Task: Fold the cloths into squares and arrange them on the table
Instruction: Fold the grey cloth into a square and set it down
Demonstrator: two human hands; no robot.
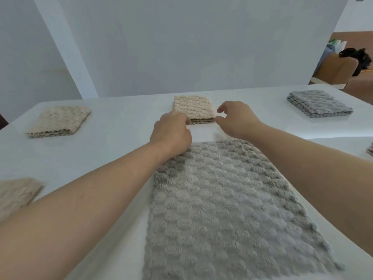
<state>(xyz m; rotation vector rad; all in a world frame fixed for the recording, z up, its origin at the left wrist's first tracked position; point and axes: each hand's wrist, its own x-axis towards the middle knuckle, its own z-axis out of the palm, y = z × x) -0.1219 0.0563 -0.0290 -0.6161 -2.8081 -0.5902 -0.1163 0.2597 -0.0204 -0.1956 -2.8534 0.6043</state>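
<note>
Both hands meet at the near edge of a folded beige cloth [193, 108] at 12 o'clock: left hand [171, 131] curled, grip unclear; right hand [236, 117] loosely open. A grey cloth [222, 209] lies flat below.

grey cloth [222, 199]: flat, unfolded, near | beige squares [193, 108], [58, 121]: folded, far | grey square [319, 103]: far right

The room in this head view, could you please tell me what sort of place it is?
Probably a plain workroom set up for cloth folding: a white-covered table, bare white wall panels, and cardboard boxes at the far right.
</note>
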